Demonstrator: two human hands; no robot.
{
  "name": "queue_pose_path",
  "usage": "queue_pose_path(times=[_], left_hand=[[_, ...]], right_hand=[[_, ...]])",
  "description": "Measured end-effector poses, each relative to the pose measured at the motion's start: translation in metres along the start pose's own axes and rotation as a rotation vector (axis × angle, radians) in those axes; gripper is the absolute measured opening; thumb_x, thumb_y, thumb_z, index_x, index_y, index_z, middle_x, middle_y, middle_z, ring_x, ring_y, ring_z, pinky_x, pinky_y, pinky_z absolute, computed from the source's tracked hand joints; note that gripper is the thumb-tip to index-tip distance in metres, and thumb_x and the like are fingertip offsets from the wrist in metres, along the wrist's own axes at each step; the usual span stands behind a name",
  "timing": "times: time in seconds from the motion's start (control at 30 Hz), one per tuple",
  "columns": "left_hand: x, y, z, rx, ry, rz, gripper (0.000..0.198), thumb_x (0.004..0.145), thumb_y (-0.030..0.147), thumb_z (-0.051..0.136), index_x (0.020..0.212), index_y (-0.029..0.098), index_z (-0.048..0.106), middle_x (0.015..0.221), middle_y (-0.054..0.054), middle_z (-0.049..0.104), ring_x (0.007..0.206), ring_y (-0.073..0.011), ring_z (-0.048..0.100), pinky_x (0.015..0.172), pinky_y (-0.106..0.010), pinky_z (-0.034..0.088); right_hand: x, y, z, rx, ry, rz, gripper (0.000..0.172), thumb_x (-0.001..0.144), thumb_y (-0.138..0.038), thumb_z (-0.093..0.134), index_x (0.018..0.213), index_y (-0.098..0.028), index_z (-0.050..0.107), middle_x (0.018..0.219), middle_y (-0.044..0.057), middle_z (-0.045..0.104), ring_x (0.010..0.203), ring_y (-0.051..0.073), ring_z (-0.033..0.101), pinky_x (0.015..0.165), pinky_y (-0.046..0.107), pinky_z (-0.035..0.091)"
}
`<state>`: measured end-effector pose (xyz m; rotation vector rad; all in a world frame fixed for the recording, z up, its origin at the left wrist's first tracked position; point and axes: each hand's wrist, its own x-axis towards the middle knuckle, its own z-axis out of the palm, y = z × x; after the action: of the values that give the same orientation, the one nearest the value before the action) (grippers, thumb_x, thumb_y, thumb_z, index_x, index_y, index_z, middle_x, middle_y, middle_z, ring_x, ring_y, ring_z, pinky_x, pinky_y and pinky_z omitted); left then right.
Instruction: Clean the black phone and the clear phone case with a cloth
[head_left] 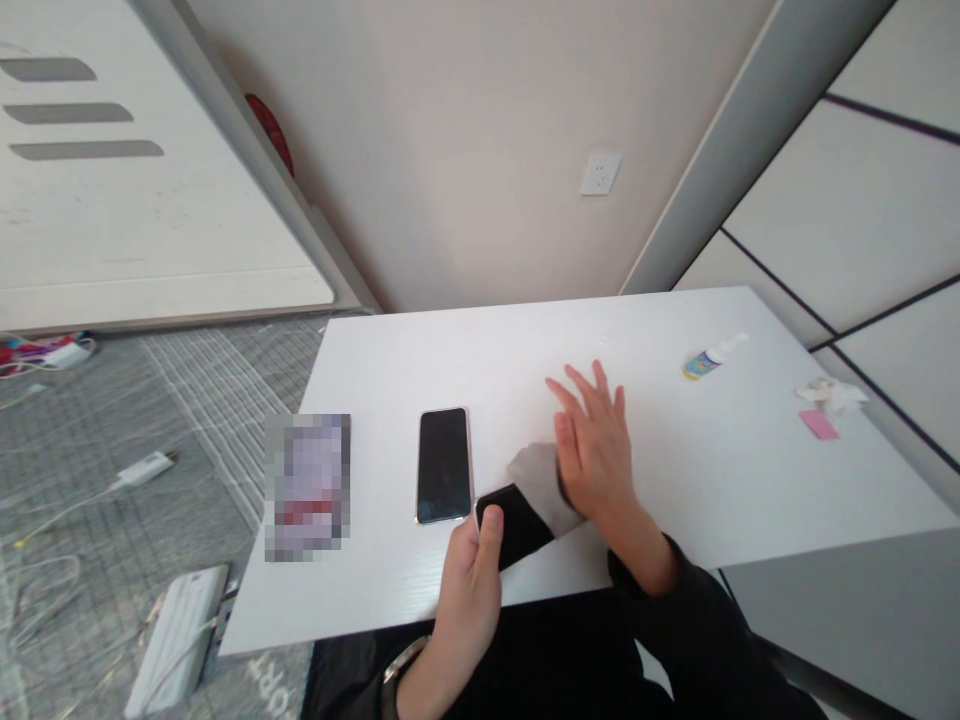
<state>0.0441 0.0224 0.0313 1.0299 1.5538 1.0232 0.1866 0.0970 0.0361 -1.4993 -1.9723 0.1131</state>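
**Left grip clamps a black phone [510, 525]; right grip [592, 450] spreads open beside a gray cloth [536, 480]**

The left grip [469, 590] is clenched on the near end of the black phone, thumb pressed across its top. The gray cloth covers the phone's far end, just right of that thumb. The right grip is released, fingers fanned, its lower palm touching the cloth.

Just left of the left grip, a second phone [444, 465] lies flat on the white bench [675, 340], its dark glass facing up. Farther left sits a flat item [307, 487], too pixelated to identify. Well right of the right grip lie a small spray bottle [712, 358], crumpled tissue [829, 395] and a pink note [818, 425]. A wristwatch [405, 670] circles the left wrist.
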Motion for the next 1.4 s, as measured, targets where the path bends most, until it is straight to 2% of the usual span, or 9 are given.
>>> queue_pose_path(times=[0.23, 0.4, 0.53, 0.7, 0.87, 1.03, 1.17, 1.27, 1.4], left_hand=[[-0.004, -0.003, 0.005, -0.001, -0.019, 0.032, 0.077, 0.089, 0.091, 0.035, 0.07, 0.021, 0.06, 0.069, -0.004, 0.061, 0.07, -0.0209, 0.057, 0.067, -0.032, 0.052], [-0.011, -0.011, 0.005, 0.032, 0.079, 0.03, 0.076, 0.086, 0.094, 0.039, 0.065, 0.022, 0.055, 0.064, -0.003, 0.055, 0.062, -0.0183, 0.051, 0.06, -0.031, 0.048], [-0.011, -0.01, 0.011, 0.018, 0.06, 0.052, 0.079, 0.086, 0.094, 0.037, 0.075, 0.021, 0.064, 0.069, -0.005, 0.062, 0.068, -0.0205, 0.058, 0.065, -0.032, 0.052], [-0.009, -0.01, 0.013, 0.038, 0.16, 0.043, 0.079, 0.086, 0.095, 0.035, 0.065, 0.023, 0.057, 0.063, -0.004, 0.057, 0.06, -0.0191, 0.054, 0.058, -0.033, 0.05], [-0.008, -0.008, 0.011, 0.038, 0.165, 0.052, 0.079, 0.084, 0.097, 0.036, 0.064, 0.023, 0.059, 0.062, -0.004, 0.059, 0.063, -0.0203, 0.056, 0.06, -0.033, 0.051], [-0.01, -0.003, 0.012, 0.052, 0.218, 0.024, 0.082, 0.082, 0.098, 0.034, 0.064, 0.023, 0.059, 0.064, -0.006, 0.062, 0.063, -0.0216, 0.058, 0.062, -0.035, 0.053], [-0.006, 0.003, 0.014, 0.048, 0.16, 0.024, 0.082, 0.081, 0.099, 0.034, 0.064, 0.023, 0.059, 0.065, -0.007, 0.064, 0.067, -0.0236, 0.063, 0.067, -0.036, 0.055], [-0.003, 0.007, 0.001, 0.062, 0.17, 0.007, 0.083, 0.084, 0.097, 0.033, 0.07, 0.021, 0.063, 0.069, -0.008, 0.067, 0.072, -0.0258, 0.065, 0.07, -0.037, 0.056], [0.014, 0.013, -0.019, 0.061, 0.121, 0.031, 0.074, 0.091, 0.087, 0.041, 0.068, 0.02, 0.062, 0.066, -0.005, 0.063, 0.069, -0.023, 0.061, 0.064, -0.033, 0.051]], right_hand=[[-0.009, -0.015, -0.001, 0.069, -0.054, -0.155, 0.043, 0.109, -0.028, 0.034, 0.147, -0.022, 0.051, 0.161, 0.008, 0.05, 0.161, 0.03, 0.02, 0.128, 0.062, 0.02], [-0.001, 0.002, 0.002, 0.064, 0.125, 0.059, 0.04, 0.11, -0.031, 0.031, 0.141, -0.022, 0.055, 0.157, 0.011, 0.051, 0.16, 0.034, 0.024, 0.125, 0.07, 0.02], [-0.004, -0.007, 0.005, 0.144, -0.004, -0.11, 0.04, 0.11, -0.031, 0.032, 0.145, -0.026, 0.052, 0.159, 0.005, 0.051, 0.159, 0.028, 0.027, 0.128, 0.06, 0.023], [-0.004, -0.008, 0.004, 0.075, 0.081, 0.057, 0.042, 0.11, -0.031, 0.031, 0.145, -0.023, 0.052, 0.16, 0.011, 0.048, 0.161, 0.034, 0.022, 0.124, 0.071, 0.021], [-0.007, -0.011, 0.001, 0.103, -0.003, -0.072, 0.042, 0.107, -0.032, 0.034, 0.145, -0.028, 0.052, 0.163, 0.004, 0.047, 0.16, 0.029, 0.024, 0.128, 0.062, 0.019], [-0.007, -0.007, 0.005, 0.101, 0.099, 0.112, 0.044, 0.109, -0.034, 0.029, 0.146, -0.025, 0.051, 0.164, 0.011, 0.043, 0.16, 0.035, 0.023, 0.123, 0.073, 0.022], [-0.009, -0.012, 0.006, 0.207, -0.017, -0.006, 0.044, 0.107, -0.036, 0.037, 0.147, -0.031, 0.054, 0.169, 0.003, 0.039, 0.162, 0.031, 0.019, 0.129, 0.065, 0.012], [-0.002, 0.009, 0.0, 0.542, 0.007, 0.246, 0.044, 0.105, -0.045, 0.045, 0.143, -0.028, 0.059, 0.17, 0.004, 0.036, 0.163, 0.029, 0.011, 0.13, 0.062, -0.001], [0.001, 0.034, -0.009, 0.815, -0.111, 0.375, 0.056, 0.11, -0.055, 0.026, 0.139, -0.025, 0.064, 0.148, 0.011, 0.064, 0.144, 0.029, 0.054, 0.12, 0.059, 0.039]])
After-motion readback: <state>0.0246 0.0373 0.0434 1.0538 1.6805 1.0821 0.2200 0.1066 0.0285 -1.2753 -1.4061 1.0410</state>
